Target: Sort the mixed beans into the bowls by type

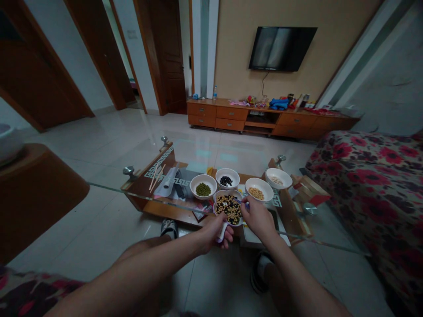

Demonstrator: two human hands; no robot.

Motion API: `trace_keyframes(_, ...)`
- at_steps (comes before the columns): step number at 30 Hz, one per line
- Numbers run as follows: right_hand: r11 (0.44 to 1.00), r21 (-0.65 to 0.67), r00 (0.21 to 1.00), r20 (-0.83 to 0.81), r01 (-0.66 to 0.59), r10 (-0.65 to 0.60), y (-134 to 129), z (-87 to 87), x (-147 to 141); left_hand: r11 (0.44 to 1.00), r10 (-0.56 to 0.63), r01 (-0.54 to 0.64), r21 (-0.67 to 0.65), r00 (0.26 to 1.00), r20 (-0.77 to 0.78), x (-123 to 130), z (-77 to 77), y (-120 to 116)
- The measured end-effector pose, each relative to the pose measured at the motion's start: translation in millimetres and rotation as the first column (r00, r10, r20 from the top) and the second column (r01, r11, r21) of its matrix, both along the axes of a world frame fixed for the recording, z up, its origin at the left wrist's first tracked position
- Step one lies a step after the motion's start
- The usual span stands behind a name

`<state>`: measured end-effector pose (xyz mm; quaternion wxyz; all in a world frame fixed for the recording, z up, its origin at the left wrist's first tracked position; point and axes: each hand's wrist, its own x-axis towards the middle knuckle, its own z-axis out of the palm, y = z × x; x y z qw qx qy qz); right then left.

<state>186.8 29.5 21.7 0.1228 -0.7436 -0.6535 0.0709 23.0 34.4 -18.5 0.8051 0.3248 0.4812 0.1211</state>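
Note:
My left hand (pixel 213 233) grips the white and purple handle (pixel 222 231) of a shallow bowl of mixed dark and yellow beans (pixel 228 208), holding it above the glass tabletop. My right hand (pixel 257 219) pinches a small blue-and-white utensil (pixel 243 202) whose tip reaches over the beans; its exact kind is hard to tell. Close behind stand white bowls of soybeans (pixel 256 190), mung beans (pixel 203 189) and black beans (pixel 226 179). Another white bowl of pale grains (pixel 278 178) sits farther right.
The glass-topped wooden coffee table (pixel 158 200) holds chopsticks (pixel 156 177), a plastic-wrapped roll (pixel 167 182) and papers. A floral sofa (pixel 366 193) runs along the right. My slippered feet (pixel 169 228) rest on the tiled floor (pixel 99 149). A low wooden cabinet (pixel 231 115) stands beneath a wall-mounted TV (pixel 281 48).

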Motion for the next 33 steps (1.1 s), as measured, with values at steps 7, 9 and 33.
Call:
trace_keyframes(7,1.000,-0.003,0.999,-0.033,0.016,-0.017,3,1.1,-9,0.994,0.092,-0.090,0.054,0.995,-0.038,7,6.1,-10)
trace_keyframes(9,1.000,-0.010,0.999,-0.033,0.009,-0.009,2,0.4,-12,0.989,0.114,-0.109,0.105,0.992,-0.050,8,7.2,-12)
trace_keyframes(33,0.994,0.002,0.994,0.017,-0.107,0.107,9,-13.9,-5,0.965,0.161,-0.143,0.218,0.985,-0.066,12,8.3,-17)
